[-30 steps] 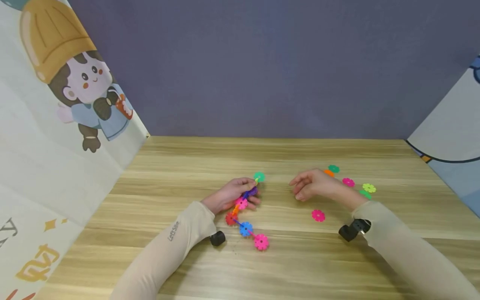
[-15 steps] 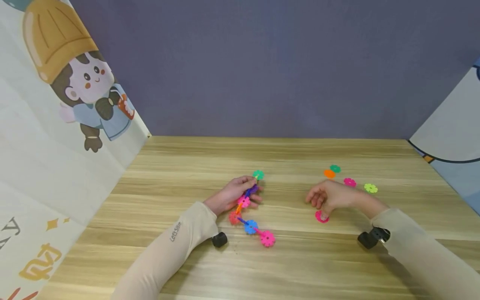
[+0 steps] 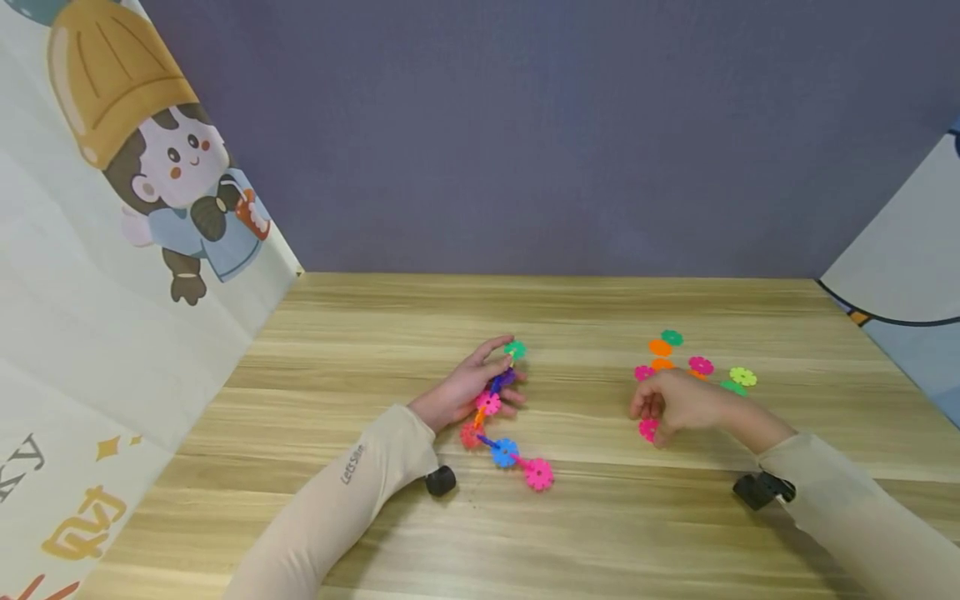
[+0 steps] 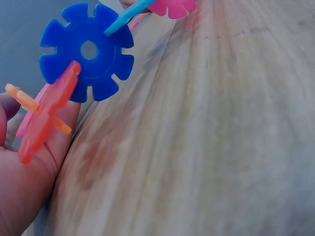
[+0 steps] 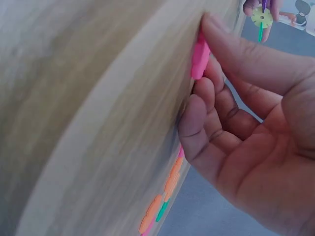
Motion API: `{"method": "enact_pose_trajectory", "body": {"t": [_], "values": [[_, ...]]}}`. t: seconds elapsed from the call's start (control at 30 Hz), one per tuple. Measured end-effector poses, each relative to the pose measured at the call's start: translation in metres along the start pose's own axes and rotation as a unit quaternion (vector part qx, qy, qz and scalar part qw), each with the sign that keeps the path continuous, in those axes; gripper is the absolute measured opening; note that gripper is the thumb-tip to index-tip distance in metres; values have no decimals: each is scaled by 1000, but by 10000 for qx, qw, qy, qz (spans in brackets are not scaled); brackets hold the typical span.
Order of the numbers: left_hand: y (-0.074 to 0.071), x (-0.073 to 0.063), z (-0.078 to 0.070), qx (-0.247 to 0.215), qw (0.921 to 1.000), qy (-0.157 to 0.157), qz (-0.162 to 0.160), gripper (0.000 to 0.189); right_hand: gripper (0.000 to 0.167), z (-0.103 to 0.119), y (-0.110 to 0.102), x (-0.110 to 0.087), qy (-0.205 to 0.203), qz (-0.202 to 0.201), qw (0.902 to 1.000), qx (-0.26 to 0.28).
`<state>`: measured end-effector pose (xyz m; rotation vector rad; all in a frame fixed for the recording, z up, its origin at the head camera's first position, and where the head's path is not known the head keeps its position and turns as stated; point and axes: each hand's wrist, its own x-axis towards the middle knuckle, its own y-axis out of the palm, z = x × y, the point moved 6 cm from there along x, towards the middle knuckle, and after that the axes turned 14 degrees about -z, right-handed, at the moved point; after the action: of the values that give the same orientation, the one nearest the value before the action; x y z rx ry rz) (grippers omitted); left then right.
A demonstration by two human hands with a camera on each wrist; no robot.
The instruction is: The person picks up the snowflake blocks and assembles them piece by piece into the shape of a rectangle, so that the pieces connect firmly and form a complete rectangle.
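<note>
My left hand [image 3: 461, 392] holds a chain of joined plastic snowflake discs between thumb and fingers. At its upper end stands a green disc [image 3: 515, 349]; the lower part hangs free toward me, past a blue disc [image 3: 505, 452] to a pink end disc [image 3: 538, 474]. The left wrist view shows the blue disc [image 4: 81, 81] facing me and a red disc [image 4: 47, 123] edge-on before the palm. My right hand [image 3: 693, 404] pinches a loose pink snowflake disc [image 3: 648, 429] at the tabletop; in the right wrist view the pink disc [image 5: 199, 58] lies between thumb and curled fingers.
Loose discs lie beyond my right hand: orange [image 3: 660, 347], dark green [image 3: 672, 337], pink [image 3: 701, 365], yellow [image 3: 742, 377] and others, some partly hidden. The wooden table [image 3: 375, 325] ends at a dark back panel [image 3: 555, 142]. Black wrist cameras sit at both sleeves.
My right hand has moved right and toward me to the loose pink disc, and now pinches it. The left index finger has lifted; the chain's lower end has swung slightly right.
</note>
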<state>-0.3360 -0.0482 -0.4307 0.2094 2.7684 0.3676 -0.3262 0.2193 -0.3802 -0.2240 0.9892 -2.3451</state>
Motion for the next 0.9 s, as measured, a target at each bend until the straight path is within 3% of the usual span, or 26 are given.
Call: {"method": "enact_pose_trajectory", "body": {"t": [0.37,0.57,0.73,0.9], "values": [[0,-2,-1,-121,9999,-26,23,55,26,-2,-3,6,-168,-124,9993,-304],[-1,-1,-2,-124,9998,122,15,53,23,-1,-8,11,-263,-340,9986,-314],[-2,1,-2,-232,9996,180,-1,51,18,4,-13,18,-358,-803,9954,-372],[-3,2,-2,-369,9991,191,-33,47,15,11,-12,31,-152,-1308,9905,-399]]}}
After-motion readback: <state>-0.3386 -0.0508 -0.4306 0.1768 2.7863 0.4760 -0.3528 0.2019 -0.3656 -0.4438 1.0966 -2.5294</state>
